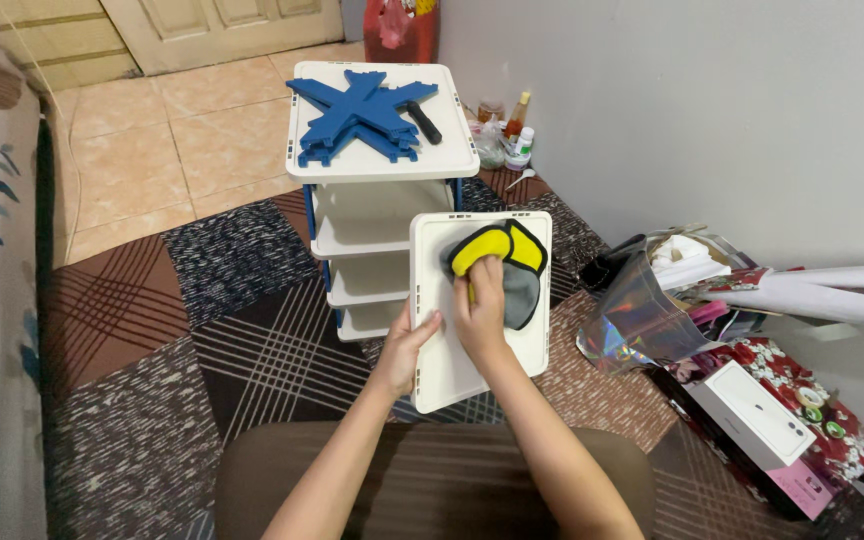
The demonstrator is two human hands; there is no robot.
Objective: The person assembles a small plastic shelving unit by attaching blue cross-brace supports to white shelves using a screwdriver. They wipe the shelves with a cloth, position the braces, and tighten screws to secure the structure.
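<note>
left hand (407, 345) — grip closed (thumb on top) | right hand (480, 305) — fingers curled, pressing down

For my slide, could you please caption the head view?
Left hand steadies a white tray; right hand presses a yellow-grey cloth on it.

Smooth white plastic tray (442, 370), soft yellow-grey cloth (512, 270), glossy blue plastic crosspieces (357, 110).

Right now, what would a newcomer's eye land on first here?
At centre, a white tray held at its edge by the left hand, while the right hand presses a yellow-and-grey cloth on it. Behind stands a white shelf rack topped with blue cross-shaped parts.
</note>
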